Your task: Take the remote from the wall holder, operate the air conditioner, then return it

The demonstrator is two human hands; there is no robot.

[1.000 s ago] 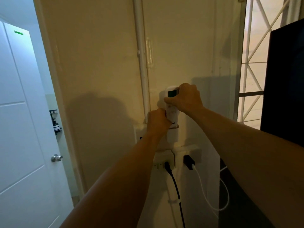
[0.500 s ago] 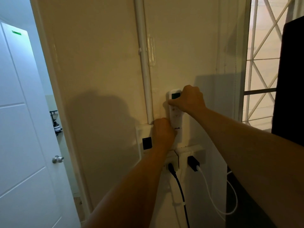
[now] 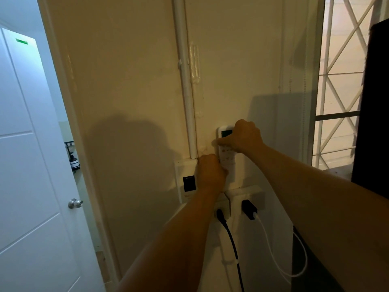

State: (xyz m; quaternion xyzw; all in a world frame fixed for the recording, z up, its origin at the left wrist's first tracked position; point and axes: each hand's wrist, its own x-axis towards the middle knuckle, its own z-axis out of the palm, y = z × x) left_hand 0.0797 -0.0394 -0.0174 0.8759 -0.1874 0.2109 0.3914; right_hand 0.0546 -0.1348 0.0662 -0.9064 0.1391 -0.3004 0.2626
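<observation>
The white remote [image 3: 227,157] stands upright against the cream wall, its dark display at the top and its button rows showing below. My right hand [image 3: 245,137] is closed over its upper right side, thumb across the front. My left hand [image 3: 211,172] is a fist at the remote's lower left edge, where the white wall holder [image 3: 231,175] sits. That fist hides most of the holder. The remote's bottom end is out of sight behind the holder and my left hand.
A white conduit pipe [image 3: 186,91] runs down to a switch box [image 3: 185,182]. Below are sockets with a black plug [image 3: 220,216] and a black charger [image 3: 249,208] on a white cable. An open white door [image 3: 31,165] is at left, a window grille [image 3: 336,81] at right.
The remote has slid down the wall under my right hand. My left hand has dropped lower, next to the switch box.
</observation>
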